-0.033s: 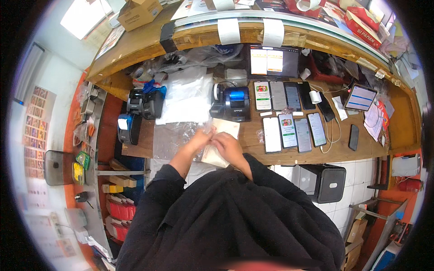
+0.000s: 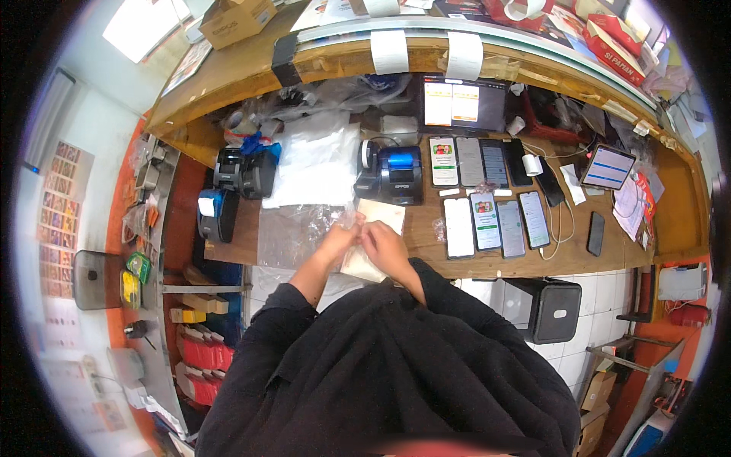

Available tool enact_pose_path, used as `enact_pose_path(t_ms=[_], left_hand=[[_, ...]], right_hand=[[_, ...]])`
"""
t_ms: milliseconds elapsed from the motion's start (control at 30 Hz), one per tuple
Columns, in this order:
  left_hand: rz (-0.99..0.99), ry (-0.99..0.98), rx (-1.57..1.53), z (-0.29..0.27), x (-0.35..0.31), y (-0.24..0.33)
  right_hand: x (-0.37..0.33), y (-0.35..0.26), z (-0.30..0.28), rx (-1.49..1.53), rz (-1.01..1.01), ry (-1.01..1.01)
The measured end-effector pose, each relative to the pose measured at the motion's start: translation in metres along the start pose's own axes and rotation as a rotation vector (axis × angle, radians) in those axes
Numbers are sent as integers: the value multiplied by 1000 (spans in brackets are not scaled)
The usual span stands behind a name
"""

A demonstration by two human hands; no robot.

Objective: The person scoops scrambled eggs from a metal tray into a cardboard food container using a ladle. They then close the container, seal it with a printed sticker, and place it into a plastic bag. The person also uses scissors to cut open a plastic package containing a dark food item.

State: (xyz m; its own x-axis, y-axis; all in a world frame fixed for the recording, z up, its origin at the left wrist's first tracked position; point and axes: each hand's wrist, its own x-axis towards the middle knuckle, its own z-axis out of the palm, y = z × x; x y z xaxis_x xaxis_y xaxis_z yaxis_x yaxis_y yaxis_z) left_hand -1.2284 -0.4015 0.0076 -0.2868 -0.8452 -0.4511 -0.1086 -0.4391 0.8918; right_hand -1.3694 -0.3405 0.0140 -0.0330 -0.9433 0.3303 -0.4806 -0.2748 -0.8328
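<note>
My left hand (image 2: pixel 337 240) and my right hand (image 2: pixel 385 248) meet at the table's front edge, fingertips together. Both are closed in a pinch; what sits between the fingers is too small to make out. Beneath them lies a flat cream-coloured packet or paper bag (image 2: pixel 385 214), partly covered by the hands and reaching toward my body. Clear plastic sheeting (image 2: pixel 289 238) spreads beside my left hand. Beyond it is a stack of white translucent plastic bags (image 2: pixel 317 160). A black receipt printer (image 2: pixel 401 183) with a blue part stands just past the packet.
More small black printers (image 2: pixel 218 217) stand at the left. Several phones (image 2: pixel 459 228) lie in two rows to the right, with a tablet (image 2: pixel 608 166) and white cables past them. A laptop screen (image 2: pixel 463 104) sits under the raised shelf (image 2: pixel 335 61). A black stool (image 2: pixel 556 310) stands below the table.
</note>
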Motion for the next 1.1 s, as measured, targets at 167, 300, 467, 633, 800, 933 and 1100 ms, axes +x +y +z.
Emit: enact_pose_path(t_ms=[167,300,467,633,800,933,1100], left_hand=[[64,-46,-274,12,-10,-14],[38,-42,-330,4,-10,-19],[-15,-41,-332,9,-13,-9],[-30,-52,-349,8,-14,-8],[-10,-58,-370,11,-17,-4],[-3,-77,-351,8,-18,-3],[-14,-72,-323,8,-14,-7]], right_hand=[[4,33,28,492,403,63],[16,7,5,707,616,8],[14,10,1,787,647,-11],[13,9,0,777,640,-38],[13,8,0,799,659,-16],[14,7,1,775,659,-13],[10,8,-1,790,611,-61]])
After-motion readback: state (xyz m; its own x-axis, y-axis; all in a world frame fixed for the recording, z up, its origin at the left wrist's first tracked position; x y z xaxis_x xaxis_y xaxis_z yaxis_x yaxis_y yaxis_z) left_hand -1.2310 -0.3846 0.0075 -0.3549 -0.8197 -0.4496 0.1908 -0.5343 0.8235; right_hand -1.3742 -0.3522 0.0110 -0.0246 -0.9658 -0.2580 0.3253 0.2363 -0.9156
